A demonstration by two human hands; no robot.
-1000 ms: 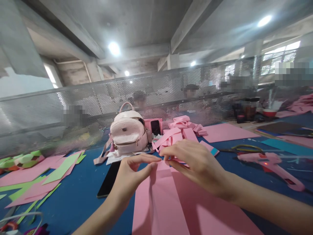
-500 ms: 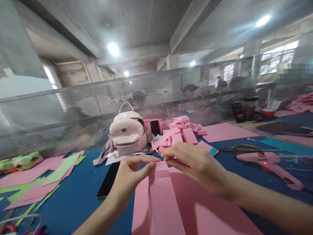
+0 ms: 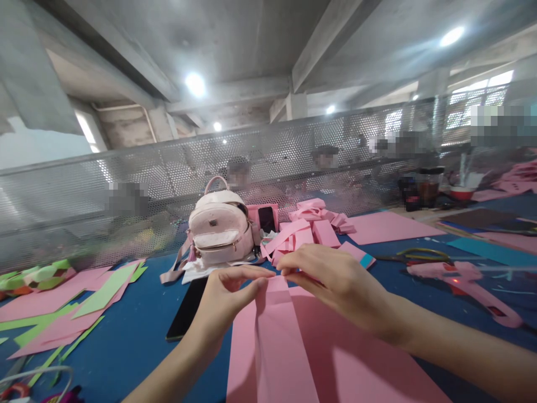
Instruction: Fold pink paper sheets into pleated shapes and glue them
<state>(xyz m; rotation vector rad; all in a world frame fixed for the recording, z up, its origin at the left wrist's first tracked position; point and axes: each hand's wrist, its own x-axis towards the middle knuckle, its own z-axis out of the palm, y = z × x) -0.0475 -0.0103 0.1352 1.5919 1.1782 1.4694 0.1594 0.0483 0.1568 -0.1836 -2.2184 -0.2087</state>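
A long folded strip of pink paper (image 3: 283, 341) stretches away from me, its far end raised between my hands. My left hand (image 3: 229, 296) pinches the left corner of that end between thumb and fingers. On the right corner, the fingers of my right hand (image 3: 331, 280) are closed, with the tips partly hidden behind the knuckles. A crease runs across the strip just below the fingers. Under it lies a larger pink sheet (image 3: 361, 364) on the blue tabletop.
A black phone (image 3: 187, 308) lies beside my left hand. Behind stand a pale pink backpack (image 3: 220, 229) and a heap of folded pink paper (image 3: 310, 224). At right are a pink glue gun (image 3: 465, 285) and scissors (image 3: 423, 256); at left, green paper strips (image 3: 104, 291). A perforated metal screen (image 3: 268, 151) crosses behind.
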